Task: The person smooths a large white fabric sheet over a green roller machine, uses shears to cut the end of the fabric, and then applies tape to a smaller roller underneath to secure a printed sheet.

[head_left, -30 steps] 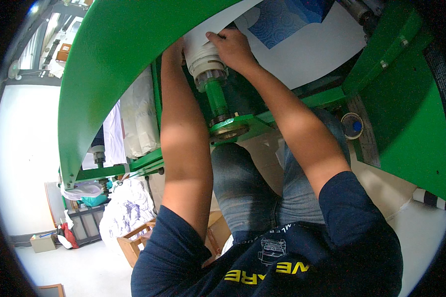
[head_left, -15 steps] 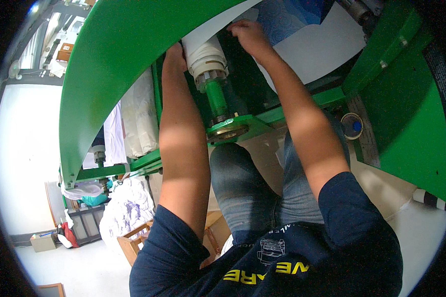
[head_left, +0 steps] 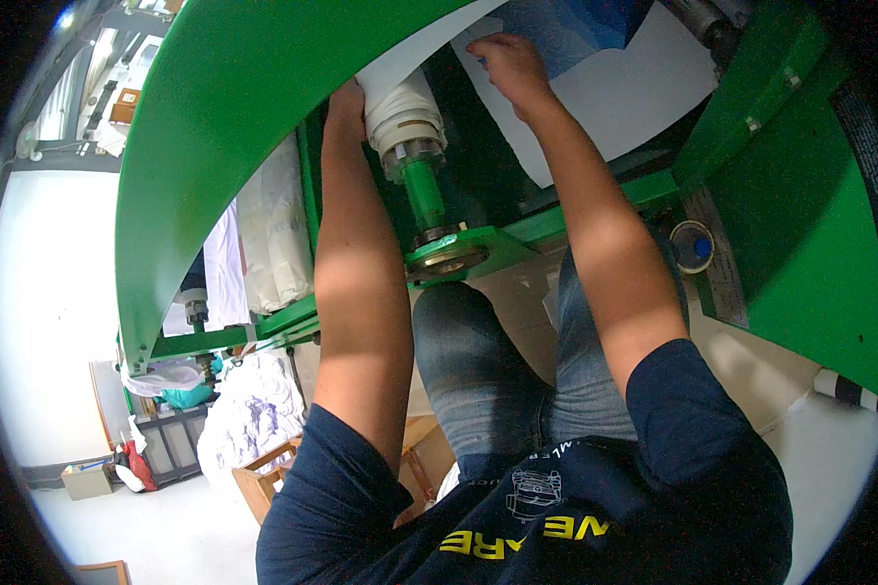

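Observation:
My left hand (head_left: pixel 345 105) is up against the left side of a white roll (head_left: pixel 400 105); its fingers are mostly hidden there. The roll sits on a green shaft (head_left: pixel 422 190) with a metal collar. To the right, my right hand (head_left: pixel 514 70) is over the left edge of a white sheet with a blue printed pattern (head_left: pixel 595 112). Its fingers are curled together, with a speck of blue at them. Whether they grip the sheet or something small I cannot make out.
A curved green machine frame (head_left: pixel 215 127) arches over my left arm. Beneath the shaft, a green bracket with a round bearing (head_left: pixel 449 259) is close to my knee. On the right stand a green side panel (head_left: pixel 810 234) and a round container with a blue thing inside (head_left: pixel 693 247).
My right hand has moved a little to the right. More of the white sheet's left edge now shows beside it. My left hand has hardly moved.

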A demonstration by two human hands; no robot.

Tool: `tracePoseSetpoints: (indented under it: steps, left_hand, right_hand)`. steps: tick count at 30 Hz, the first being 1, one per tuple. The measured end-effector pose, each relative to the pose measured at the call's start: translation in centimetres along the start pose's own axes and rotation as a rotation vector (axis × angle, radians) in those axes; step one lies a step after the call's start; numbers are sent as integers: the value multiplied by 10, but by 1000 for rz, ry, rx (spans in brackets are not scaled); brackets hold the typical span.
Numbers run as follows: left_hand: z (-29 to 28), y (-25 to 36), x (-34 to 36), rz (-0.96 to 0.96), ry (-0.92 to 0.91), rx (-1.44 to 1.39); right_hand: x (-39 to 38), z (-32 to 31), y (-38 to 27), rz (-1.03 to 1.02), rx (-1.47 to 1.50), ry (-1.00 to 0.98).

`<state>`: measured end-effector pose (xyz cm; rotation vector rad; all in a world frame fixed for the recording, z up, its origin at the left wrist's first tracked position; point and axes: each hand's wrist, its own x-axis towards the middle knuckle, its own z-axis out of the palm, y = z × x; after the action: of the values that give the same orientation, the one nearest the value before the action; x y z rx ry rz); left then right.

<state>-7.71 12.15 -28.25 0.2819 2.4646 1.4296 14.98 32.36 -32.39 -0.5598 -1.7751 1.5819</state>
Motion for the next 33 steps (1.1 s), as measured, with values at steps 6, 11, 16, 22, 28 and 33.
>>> tracePoseSetpoints:
  steps: [6, 11, 16, 22, 28, 33]
  left_hand:
    - [14, 18, 28, 499, 78, 670]
    - [19, 12, 43, 889, 142, 963]
    - [34, 15, 45, 695, 49, 669]
    - [41, 20, 32, 567, -33, 446]
    - [41, 23, 28, 630, -40, 421]
    - [43, 30, 14, 307, -170, -22]
  right_hand:
    - [3, -9, 8, 17, 20, 14]
    - [-1, -9, 0, 59, 31, -14]
    - [3, -8, 6, 26, -9, -28]
    - [9, -3, 27, -100, -52, -16]
    - [-1, -1, 19, -43, 14, -48]
    - [1, -4, 25, -53, 36, -52]
